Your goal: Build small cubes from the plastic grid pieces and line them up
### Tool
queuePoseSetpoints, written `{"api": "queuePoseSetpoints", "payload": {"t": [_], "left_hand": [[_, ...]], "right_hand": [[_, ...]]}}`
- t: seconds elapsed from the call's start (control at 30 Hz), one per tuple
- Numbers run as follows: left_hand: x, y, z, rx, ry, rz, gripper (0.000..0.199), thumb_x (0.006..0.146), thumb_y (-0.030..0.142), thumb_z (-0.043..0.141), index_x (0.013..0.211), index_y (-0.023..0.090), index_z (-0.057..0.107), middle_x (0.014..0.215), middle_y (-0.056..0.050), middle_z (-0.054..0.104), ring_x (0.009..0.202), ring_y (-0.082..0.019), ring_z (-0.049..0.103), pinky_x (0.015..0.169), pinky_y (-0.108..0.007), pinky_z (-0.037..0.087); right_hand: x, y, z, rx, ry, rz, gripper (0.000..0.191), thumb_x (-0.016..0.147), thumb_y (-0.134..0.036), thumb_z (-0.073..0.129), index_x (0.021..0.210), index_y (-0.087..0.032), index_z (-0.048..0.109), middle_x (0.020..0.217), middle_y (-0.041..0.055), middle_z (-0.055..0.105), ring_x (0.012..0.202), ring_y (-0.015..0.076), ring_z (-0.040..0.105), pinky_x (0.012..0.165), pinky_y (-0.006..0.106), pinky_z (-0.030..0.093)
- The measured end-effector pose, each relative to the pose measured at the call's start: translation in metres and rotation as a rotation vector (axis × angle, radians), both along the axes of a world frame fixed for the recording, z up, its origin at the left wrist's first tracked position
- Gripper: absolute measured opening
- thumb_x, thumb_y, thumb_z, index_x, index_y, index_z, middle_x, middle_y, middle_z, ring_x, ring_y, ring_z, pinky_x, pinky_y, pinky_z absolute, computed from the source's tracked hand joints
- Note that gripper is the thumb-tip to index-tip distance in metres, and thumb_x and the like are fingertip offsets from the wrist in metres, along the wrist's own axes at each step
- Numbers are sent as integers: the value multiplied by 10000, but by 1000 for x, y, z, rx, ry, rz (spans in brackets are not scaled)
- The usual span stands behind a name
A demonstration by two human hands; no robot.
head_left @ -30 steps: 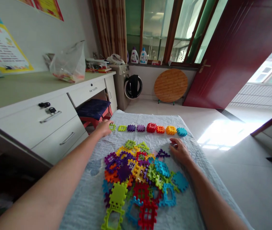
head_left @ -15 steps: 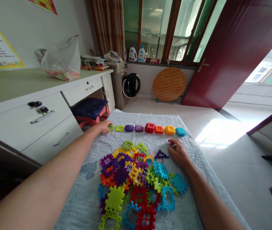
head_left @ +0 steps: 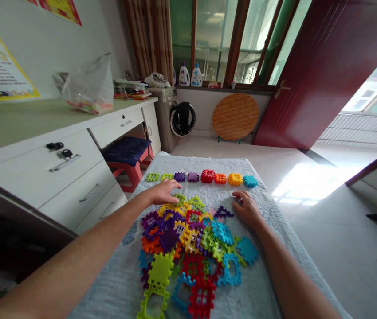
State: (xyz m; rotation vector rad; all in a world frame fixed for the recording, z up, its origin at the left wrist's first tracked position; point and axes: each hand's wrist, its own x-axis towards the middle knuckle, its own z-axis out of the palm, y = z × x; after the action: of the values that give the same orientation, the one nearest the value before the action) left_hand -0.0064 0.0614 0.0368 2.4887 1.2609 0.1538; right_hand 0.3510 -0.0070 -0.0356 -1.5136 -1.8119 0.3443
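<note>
My left hand [head_left: 164, 193] is over the far left edge of a heap of plastic building pieces, its fingers apart beside a green square piece [head_left: 180, 199]. My right hand [head_left: 245, 206] rests on the cloth right of the heap, fingers loosely curled and apart, near a purple triangular piece [head_left: 223, 212]. Beyond the hands runs a row of pieces: a green window piece [head_left: 153, 177], another green one partly behind my left hand, a dark purple piece [head_left: 179, 177], a light purple piece [head_left: 193, 177], a red block [head_left: 207, 176], an orange piece [head_left: 220, 178], a yellow block [head_left: 235, 179] and a blue piece [head_left: 250, 181].
The table has a light blue cloth [head_left: 208, 162]. Left of it are a white desk with drawers [head_left: 75, 177] and a stool [head_left: 128, 155]. A washing machine [head_left: 165, 119], a round wooden tabletop [head_left: 235, 116] and a red door [head_left: 311, 75] stand farther back.
My left hand has moved right and nearer, from the green window piece at the row's left end to the heap. That piece now lies uncovered. My right hand has barely moved.
</note>
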Motion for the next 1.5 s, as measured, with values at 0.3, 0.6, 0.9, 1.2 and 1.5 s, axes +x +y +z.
{"api": "queuePoseSetpoints", "payload": {"t": [0.3,0.6,0.9,1.2,1.5], "left_hand": [[16,-2,-4,-15,221,-115,581,564,137,626,1144,173,609,1172,-90,613,1086,-272,548,983,-341,387],[0,-4,-1,112,76,-61,479,563,218,624,1037,148,614,1051,-97,616,1005,-254,570,930,-320,431],[-90,51,-11,260,50,435,547,559,236,569,1095,139,618,1067,-84,605,973,-231,607,885,-279,471],[-90,80,-19,183,186,457,580,529,201,583,1107,170,628,1112,-80,610,1012,-230,604,863,-236,466],[-80,89,-21,61,277,395,690,473,163,607,1162,200,600,1257,-80,584,1090,-258,575,862,-241,467]], "right_hand": [[-1,-1,2,-14,-2,6,293,744,-252,517,1012,-185,615,996,71,586,873,199,585,815,364,486],[1,1,0,-9,-15,16,283,757,-251,513,1010,-173,616,997,74,584,864,195,582,809,352,479],[2,2,-2,-11,-33,22,271,766,-253,516,1010,-183,610,1002,72,584,871,193,571,817,347,470],[1,1,-1,-4,-18,25,264,767,-237,515,1010,-183,604,1027,75,582,878,191,571,822,344,472],[2,2,-2,-13,-23,21,265,767,-236,515,1010,-177,605,1026,75,581,885,192,567,827,341,468]]}}
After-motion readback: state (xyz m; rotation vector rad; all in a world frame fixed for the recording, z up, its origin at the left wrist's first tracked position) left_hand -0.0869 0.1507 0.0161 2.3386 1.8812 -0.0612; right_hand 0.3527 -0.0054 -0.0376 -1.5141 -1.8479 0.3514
